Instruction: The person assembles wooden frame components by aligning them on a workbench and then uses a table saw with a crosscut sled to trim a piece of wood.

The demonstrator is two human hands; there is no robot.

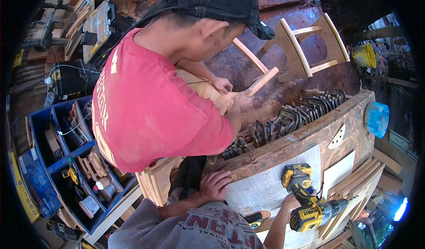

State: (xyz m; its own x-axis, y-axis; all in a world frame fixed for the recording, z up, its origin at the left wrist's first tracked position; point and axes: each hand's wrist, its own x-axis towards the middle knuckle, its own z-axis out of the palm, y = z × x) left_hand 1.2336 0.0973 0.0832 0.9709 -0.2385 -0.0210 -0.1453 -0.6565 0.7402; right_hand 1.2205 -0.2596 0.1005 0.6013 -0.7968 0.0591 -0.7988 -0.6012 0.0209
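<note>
My left hand (215, 185) rests at the near edge of the wooden workbench (349, 116), fingers bent over the wood and no tool visible in it. On the right, a yellow and black cordless drill (310, 209) points to the right, its battery end away from me. My right hand (291, 202) is closed at the drill's handle, largely hidden behind it. Beneath the drill lies a pale grey-white board (265, 187). A yellow and black tool (254, 221), partly covered, sits close to my body.
A co-worker in a red shirt (155, 103) handles a curved wooden frame (264, 81). Several clamps (290, 116) line the bench's far side. A wooden stool frame (305, 49) stands beyond. A blue compartment crate (48, 160) is left; stacked boards (354, 187) lie right, below a blue container (376, 119).
</note>
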